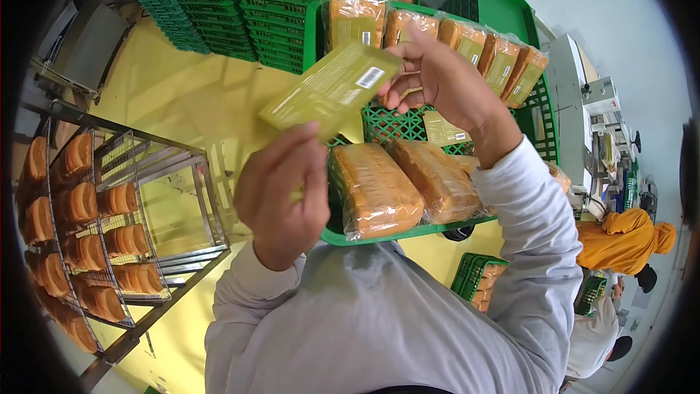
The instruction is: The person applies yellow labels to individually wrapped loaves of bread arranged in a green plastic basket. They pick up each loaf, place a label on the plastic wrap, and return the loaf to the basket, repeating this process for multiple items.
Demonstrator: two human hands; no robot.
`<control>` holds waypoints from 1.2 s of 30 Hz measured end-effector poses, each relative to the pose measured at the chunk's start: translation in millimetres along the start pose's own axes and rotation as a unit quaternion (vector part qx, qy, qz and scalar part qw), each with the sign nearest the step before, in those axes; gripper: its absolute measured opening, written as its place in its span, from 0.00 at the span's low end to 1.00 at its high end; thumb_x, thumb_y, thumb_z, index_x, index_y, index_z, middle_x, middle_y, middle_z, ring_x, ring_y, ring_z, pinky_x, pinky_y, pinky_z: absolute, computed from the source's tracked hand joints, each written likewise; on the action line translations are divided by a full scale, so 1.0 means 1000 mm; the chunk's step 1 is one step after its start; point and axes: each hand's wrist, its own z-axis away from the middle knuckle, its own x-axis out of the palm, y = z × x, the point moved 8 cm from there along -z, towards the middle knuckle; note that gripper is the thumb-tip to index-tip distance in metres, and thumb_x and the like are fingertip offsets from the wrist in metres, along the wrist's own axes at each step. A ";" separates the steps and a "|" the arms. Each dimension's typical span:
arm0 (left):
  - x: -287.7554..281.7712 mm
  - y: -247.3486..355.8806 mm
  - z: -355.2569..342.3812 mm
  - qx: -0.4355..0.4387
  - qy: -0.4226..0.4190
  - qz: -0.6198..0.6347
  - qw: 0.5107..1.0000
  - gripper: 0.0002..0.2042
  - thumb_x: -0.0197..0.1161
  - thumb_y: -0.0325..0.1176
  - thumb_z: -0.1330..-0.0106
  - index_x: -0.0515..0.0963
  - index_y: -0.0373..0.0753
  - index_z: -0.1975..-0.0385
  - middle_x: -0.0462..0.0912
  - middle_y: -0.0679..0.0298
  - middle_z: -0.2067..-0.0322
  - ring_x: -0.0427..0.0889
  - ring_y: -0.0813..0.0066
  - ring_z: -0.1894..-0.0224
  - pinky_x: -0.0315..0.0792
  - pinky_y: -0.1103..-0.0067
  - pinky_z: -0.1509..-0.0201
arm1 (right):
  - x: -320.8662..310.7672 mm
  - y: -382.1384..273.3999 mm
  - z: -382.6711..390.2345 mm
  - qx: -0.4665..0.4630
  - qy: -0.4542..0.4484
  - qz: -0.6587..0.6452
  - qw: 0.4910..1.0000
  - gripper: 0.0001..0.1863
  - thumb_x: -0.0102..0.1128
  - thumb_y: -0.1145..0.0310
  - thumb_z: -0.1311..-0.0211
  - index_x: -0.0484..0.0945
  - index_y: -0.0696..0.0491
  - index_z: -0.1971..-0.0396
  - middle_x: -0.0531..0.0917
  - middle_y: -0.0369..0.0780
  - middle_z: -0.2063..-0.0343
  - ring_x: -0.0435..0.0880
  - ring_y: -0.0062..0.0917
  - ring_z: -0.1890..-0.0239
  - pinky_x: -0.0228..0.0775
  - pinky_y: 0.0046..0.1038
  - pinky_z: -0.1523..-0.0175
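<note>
"Hands?"
"Left hand (pixel 284 193), nine o'clock: curled, can't tell if it grips. Green card (pixel 332 87), twelve o'clock. Right hand (pixel 452 86), two o'clock, seems to pinch it."
"What now?"
"Handling the card, I think; next needs a steady grip."

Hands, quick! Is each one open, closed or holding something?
Left hand: half curled, by the lower edge of the olive-green card; grip can't be told.
Right hand: half curled, by the card's right end; grip can't be told.
</note>
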 end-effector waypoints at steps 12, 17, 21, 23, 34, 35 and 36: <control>0.054 0.028 0.091 -0.018 -0.360 0.066 0.930 0.30 0.77 0.44 0.55 0.79 0.36 0.52 0.76 0.57 0.47 0.74 0.57 0.50 0.69 0.64 0.47 | -0.016 0.035 -0.034 -0.061 -0.146 0.251 0.955 0.29 0.65 0.70 0.42 0.69 0.50 0.39 0.78 0.38 0.57 0.74 0.20 0.62 0.66 0.22 0.59; 0.039 0.036 0.095 0.022 -0.273 -0.022 0.961 0.27 0.77 0.44 0.54 0.80 0.42 0.52 0.76 0.62 0.50 0.72 0.61 0.52 0.67 0.65 0.49 | -0.007 0.093 -0.054 0.073 -0.211 0.229 0.947 0.29 0.62 0.77 0.40 0.65 0.51 0.39 0.77 0.35 0.70 0.75 0.19 0.69 0.65 0.22 0.63; 0.036 0.039 0.082 0.004 -0.238 -0.059 0.969 0.27 0.78 0.43 0.53 0.80 0.43 0.52 0.76 0.64 0.49 0.73 0.61 0.49 0.66 0.63 0.46 | 0.003 0.112 -0.056 0.105 -0.230 0.272 0.929 0.29 0.64 0.73 0.41 0.66 0.49 0.40 0.77 0.35 0.71 0.75 0.19 0.68 0.65 0.22 0.62; 0.042 0.036 0.084 -0.002 -0.279 -0.025 0.960 0.26 0.78 0.43 0.53 0.80 0.43 0.53 0.77 0.63 0.49 0.75 0.61 0.48 0.67 0.62 0.44 | 0.007 0.122 -0.054 0.116 -0.235 0.281 0.923 0.28 0.64 0.73 0.41 0.66 0.49 0.40 0.78 0.35 0.71 0.75 0.19 0.67 0.65 0.23 0.61; 0.029 0.030 0.066 -0.021 -0.299 0.162 0.940 0.22 0.72 0.40 0.44 0.79 0.39 0.51 0.79 0.61 0.50 0.79 0.65 0.48 0.72 0.66 0.44 | 0.062 0.110 0.038 -0.167 -0.304 0.562 0.751 0.35 0.43 0.47 0.26 0.57 0.58 0.30 0.57 0.52 0.29 0.54 0.43 0.26 0.46 0.39 0.25; 0.008 0.033 0.053 -0.027 -0.143 0.237 0.961 0.20 0.72 0.41 0.44 0.80 0.39 0.54 0.81 0.61 0.53 0.80 0.66 0.51 0.74 0.68 0.47 | 0.073 0.105 0.059 -0.198 -0.342 0.570 0.720 0.36 0.41 0.46 0.26 0.57 0.59 0.30 0.56 0.52 0.29 0.52 0.43 0.26 0.44 0.39 0.24; -0.011 0.039 0.042 0.007 -0.102 0.304 0.947 0.19 0.73 0.42 0.45 0.81 0.38 0.57 0.82 0.62 0.57 0.81 0.67 0.56 0.75 0.70 0.51 | 0.080 0.097 0.075 -0.176 -0.355 0.511 0.763 0.33 0.43 0.47 0.26 0.62 0.60 0.34 0.61 0.55 0.32 0.57 0.44 0.28 0.49 0.40 0.26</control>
